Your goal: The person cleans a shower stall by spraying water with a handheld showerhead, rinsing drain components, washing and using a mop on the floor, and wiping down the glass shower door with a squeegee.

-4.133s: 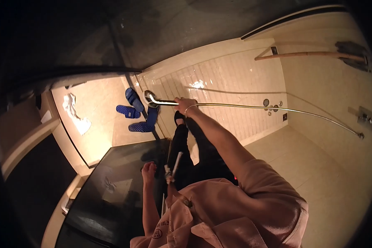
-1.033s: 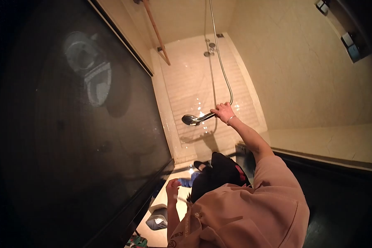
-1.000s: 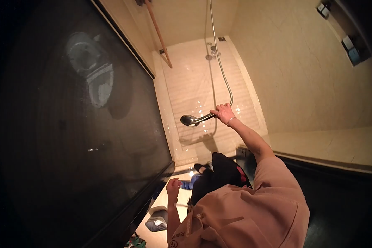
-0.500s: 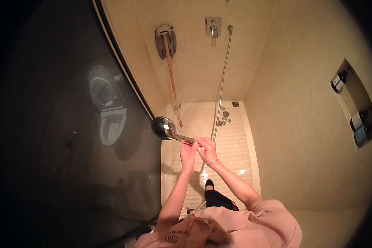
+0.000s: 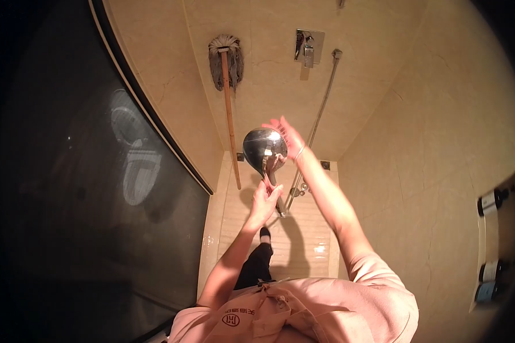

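Observation:
A chrome shower head (image 5: 262, 150) is held up over the shower floor, its rounded back facing me. My left hand (image 5: 263, 203) is wrapped around its handle just below the head. My right hand (image 5: 292, 139), with a bracelet at the wrist, is stretched out at the head's right far side, fingers apart. Part of that hand is hidden behind the head, so whether it touches the spray face I cannot tell. A metal hose (image 5: 324, 103) runs from the far wall down to near the handle's lower end.
A mop (image 5: 225, 71) leans upside down against the far wall, left of a chrome mixer valve (image 5: 308, 52). A dark glass panel (image 5: 80, 228) stands on my left. At right, a wall niche (image 5: 504, 228) holds several bottles. Round pieces (image 5: 303, 188) lie on the floor (image 5: 320, 228).
The shower head has swung from pointing left to upright and farther forward, still in my left hand. My right hand has left the handle and reached forward beside the head.

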A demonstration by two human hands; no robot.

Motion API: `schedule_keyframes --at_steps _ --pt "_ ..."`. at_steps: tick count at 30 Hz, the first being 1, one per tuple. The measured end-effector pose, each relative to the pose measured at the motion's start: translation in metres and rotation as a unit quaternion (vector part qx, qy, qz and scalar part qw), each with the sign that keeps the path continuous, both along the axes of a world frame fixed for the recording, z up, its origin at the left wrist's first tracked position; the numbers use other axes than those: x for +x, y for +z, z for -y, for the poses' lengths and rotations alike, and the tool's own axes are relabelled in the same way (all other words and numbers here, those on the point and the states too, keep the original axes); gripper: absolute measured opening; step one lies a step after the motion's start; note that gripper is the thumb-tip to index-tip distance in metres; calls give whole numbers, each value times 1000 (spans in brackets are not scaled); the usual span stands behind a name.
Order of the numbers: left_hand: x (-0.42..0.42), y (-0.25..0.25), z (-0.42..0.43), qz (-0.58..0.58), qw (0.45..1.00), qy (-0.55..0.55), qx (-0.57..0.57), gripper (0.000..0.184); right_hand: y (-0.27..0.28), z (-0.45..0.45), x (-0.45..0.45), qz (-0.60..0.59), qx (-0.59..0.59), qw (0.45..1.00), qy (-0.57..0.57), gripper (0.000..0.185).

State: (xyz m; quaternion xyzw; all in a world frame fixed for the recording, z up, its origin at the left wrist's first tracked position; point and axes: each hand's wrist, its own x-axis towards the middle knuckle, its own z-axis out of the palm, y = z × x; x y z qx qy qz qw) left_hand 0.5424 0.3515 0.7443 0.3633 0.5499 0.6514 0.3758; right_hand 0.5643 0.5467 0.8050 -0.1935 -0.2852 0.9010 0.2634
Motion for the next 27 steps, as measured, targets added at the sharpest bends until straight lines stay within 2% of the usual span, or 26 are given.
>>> schedule_keyframes --at_steps 2,3,4,5,6,7,8,9,10,12,14,15,17,19,20,21,22,23,24,25,26,27 --pt "-19 -4 -29 -38 999 13 -1 12 -21 -92 -26 85 110 990 8 49" --pt "-31 -21 -49 -49 997 47 36 13 -3 -109 -27 226 250 941 -37 49" --pt "-41 -22 -66 -18 996 68 58 14 17 -124 -29 352 385 850 -76 49" --pt "-50 -40 -87 14 997 74 24 17 0 -170 -33 390 487 772 -120 49" --pt "-62 -54 -112 49 994 102 -2 21 10 -194 -30 418 508 743 -123 47" --pt "-68 -40 -126 -12 991 125 -35 23 -9 -260 -30 492 636 587 -91 44" --pt "-56 -30 -121 -64 982 155 -84 25 -79 -346 -29 520 634 551 -157 41" --pt "-55 -29 -128 -35 984 169 -46 28 -35 -347 -13 462 595 652 -85 39" --pt "-51 -26 -124 -74 977 177 -88 28 -51 -399 -1 419 605 666 -125 41" --pt "-52 -20 -117 -86 975 185 -83 28 -28 -412 -3 457 629 617 -124 46" --pt "-55 -24 -122 -121 971 202 -50 31 -34 -442 3 231 602 758 -95 50" --pt "-48 -20 -118 -144 966 213 -36 32 -17 -424 9 308 590 739 -104 48" --pt "-41 -5 -111 -149 964 215 -47 32 -30 -480 16 374 609 694 -83 45" --pt "-36 7 -104 -120 957 254 -73 31 -89 -508 -16 222 677 687 -145 42" --pt "-28 15 -104 -109 959 250 -79 30 -95 -521 5 158 701 668 -194 40" --pt "-27 13 -108 -57 967 237 -70 31 -62 -449 19 367 814 361 -270 36" --pt "-25 13 -110 -5 974 223 -42 32 -28 -372 18 344 790 417 -289 34" --pt "-22 27 -111 -22 972 230 -48 33 -8 -334 20 402 780 424 -222 30" --pt "-25 19 -119 -1 977 212 12 33 9 -292 24 431 732 502 -160 28" --pt "-1 79 -107 44 974 217 55 28 -8 -269 38 323 852 377 -165 26" --pt "2 80 -110 -80 961 255 -67 26 27 -204 59 329 794 511 18 35" --pt "12 83 -114 -116 957 259 -64 26 24 -150 78 220 723 645 116 37"
